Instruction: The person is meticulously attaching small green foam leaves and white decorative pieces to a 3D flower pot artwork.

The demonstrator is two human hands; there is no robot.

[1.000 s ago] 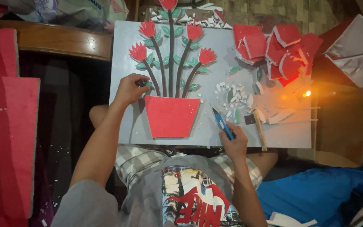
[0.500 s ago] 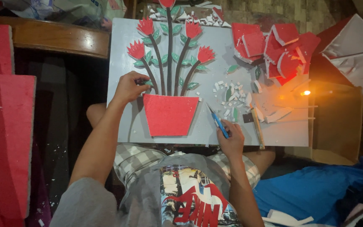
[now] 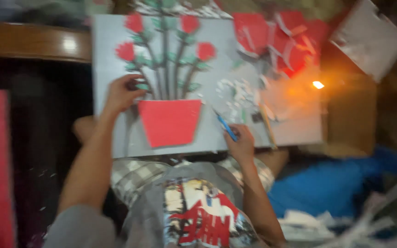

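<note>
Two hands at a grey board (image 3: 116, 55) bearing a paper flower picture. Left hand (image 3: 121, 94) rests fingers-down at the board's left side, by the stems above the red pot (image 3: 170, 121); grip pressed on the board, holding nothing. Right hand (image 3: 242, 147), grip pinching a blue tool (image 3: 226, 127), at the lower edge right of the pot. Judged step: fixing or trimming pieces; next move needs a steady board. Red scraps (image 3: 276, 41), white bits (image 3: 235, 94) and a lit flame (image 3: 318, 84) crowd the right. Frame blurred.

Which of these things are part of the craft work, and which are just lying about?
In use: grey board with red paper pot and flowers; blue pen in right hand; left hand on board.
Lying about: red paper scraps; blue cloth; brown cardboard box.
</note>
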